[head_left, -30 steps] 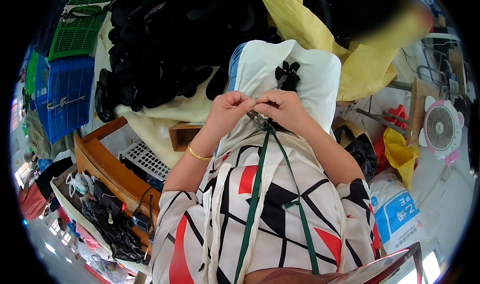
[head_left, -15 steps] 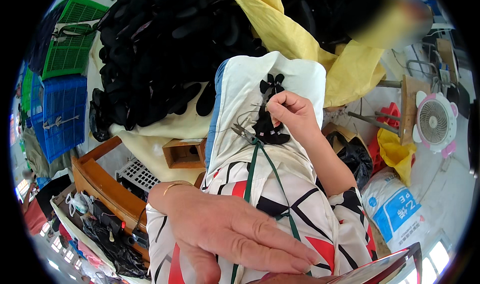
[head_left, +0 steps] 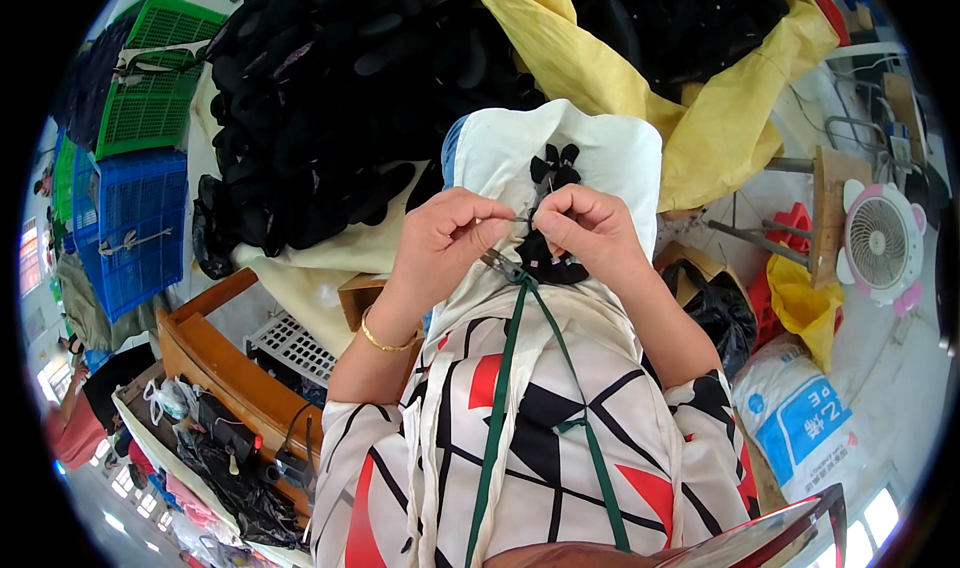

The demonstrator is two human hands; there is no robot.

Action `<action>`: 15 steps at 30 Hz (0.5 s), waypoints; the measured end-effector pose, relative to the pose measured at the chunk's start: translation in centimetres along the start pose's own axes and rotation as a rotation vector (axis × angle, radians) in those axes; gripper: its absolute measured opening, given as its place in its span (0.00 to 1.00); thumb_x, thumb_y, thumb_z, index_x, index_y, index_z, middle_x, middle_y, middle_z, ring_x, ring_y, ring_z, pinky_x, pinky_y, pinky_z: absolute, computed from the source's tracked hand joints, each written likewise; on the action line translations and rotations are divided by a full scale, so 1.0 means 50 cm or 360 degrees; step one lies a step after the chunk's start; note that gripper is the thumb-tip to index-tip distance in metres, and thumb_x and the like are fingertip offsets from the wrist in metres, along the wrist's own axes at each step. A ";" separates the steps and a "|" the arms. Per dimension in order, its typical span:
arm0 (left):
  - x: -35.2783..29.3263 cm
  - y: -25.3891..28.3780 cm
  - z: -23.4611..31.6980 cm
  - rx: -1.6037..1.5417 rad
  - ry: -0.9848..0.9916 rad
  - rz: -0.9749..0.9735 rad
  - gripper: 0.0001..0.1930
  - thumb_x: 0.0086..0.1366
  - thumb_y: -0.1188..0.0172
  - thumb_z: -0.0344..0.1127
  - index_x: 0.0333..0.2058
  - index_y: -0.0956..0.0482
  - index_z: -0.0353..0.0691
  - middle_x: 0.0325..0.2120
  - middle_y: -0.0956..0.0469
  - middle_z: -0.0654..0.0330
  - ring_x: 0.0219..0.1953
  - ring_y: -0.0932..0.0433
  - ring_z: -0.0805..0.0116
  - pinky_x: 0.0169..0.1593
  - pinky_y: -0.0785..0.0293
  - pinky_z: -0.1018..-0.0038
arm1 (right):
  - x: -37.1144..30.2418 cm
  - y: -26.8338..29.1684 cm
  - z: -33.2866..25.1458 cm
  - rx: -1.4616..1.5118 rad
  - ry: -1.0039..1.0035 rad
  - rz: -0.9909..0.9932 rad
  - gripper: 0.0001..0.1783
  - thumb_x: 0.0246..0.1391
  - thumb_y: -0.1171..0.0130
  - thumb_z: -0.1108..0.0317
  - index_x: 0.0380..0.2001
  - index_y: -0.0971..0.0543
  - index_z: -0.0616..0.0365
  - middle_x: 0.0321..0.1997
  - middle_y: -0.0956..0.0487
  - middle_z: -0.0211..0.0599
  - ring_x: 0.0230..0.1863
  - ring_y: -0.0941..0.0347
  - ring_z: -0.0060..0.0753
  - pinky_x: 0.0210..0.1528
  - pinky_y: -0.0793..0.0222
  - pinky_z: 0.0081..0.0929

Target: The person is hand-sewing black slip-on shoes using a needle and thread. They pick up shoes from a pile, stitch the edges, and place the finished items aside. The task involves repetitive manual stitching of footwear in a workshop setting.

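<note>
My left hand (head_left: 450,240) and my right hand (head_left: 588,230) meet over my lap, each with thumb and forefinger pinched. A thin dark strand (head_left: 521,219) runs between their fingertips. Small black fabric pieces (head_left: 555,158) lie on the white cloth (head_left: 625,158) over my lap, some right behind and below my right fingers. Metal snips (head_left: 503,265), hung on a green cord (head_left: 512,338) that comes down my front, rest just below my left fingertips. My hands partly cover the black pieces, so their full shape is hidden.
A large heap of black soft pieces (head_left: 330,98) fills the far left, beside a yellow sheet (head_left: 720,138). Wooden furniture (head_left: 225,358) stands at the left, with blue (head_left: 140,228) and green crates (head_left: 150,98) beyond. A fan (head_left: 882,238) is at the right.
My left hand has risen from low in front of me, fingers outstretched, to the right hand, and now pinches. The right hand stays pinched at nearly the same place.
</note>
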State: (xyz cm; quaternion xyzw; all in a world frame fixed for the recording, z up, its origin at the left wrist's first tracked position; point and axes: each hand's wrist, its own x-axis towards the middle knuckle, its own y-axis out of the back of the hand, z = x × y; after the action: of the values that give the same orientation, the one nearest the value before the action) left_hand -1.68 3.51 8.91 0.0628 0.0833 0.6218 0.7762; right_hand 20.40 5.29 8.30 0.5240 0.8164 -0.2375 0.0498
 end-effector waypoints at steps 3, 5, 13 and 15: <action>-0.009 0.004 -0.015 0.0000 -0.0017 0.0071 0.05 0.60 0.33 0.31 0.33 0.17 0.36 0.26 0.25 0.64 0.28 0.29 0.75 0.32 0.34 0.78 | 0.006 -0.008 -0.003 -0.0147 -0.0029 0.0039 0.05 0.60 0.38 0.70 0.34 0.21 0.61 0.27 0.25 0.23 0.27 0.32 0.13 0.30 0.33 0.15; -0.024 0.009 -0.027 0.0115 -0.0193 0.0219 0.02 0.61 0.37 0.27 0.30 0.20 0.36 0.26 0.25 0.63 0.28 0.28 0.73 0.32 0.33 0.76 | 0.012 -0.025 0.002 -0.0431 0.0002 0.0030 0.05 0.59 0.38 0.71 0.34 0.20 0.62 0.28 0.24 0.25 0.27 0.31 0.15 0.30 0.33 0.16; -0.038 -0.033 -0.087 -0.1549 0.0693 0.0446 0.07 0.60 0.35 0.36 0.28 0.19 0.40 0.21 0.25 0.71 0.23 0.32 0.84 0.23 0.40 0.82 | 0.057 -0.066 0.123 -0.1265 0.0653 0.0133 0.06 0.62 0.43 0.72 0.34 0.22 0.65 0.25 0.25 0.30 0.24 0.34 0.18 0.27 0.37 0.19; -0.041 -0.063 -0.103 -0.1220 0.0389 0.0893 0.08 0.60 0.35 0.35 0.25 0.19 0.38 0.22 0.23 0.70 0.26 0.27 0.80 0.27 0.33 0.78 | 0.054 -0.114 0.125 -0.1355 0.0908 -0.0098 0.07 0.62 0.43 0.72 0.32 0.23 0.65 0.24 0.26 0.32 0.24 0.34 0.20 0.28 0.37 0.22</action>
State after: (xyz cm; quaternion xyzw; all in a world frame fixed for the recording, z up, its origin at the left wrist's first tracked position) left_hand -0.16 0.77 3.33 -0.2809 -0.0811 0.7957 0.5305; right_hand 13.12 2.86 3.79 0.4771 0.8369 0.2669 0.0271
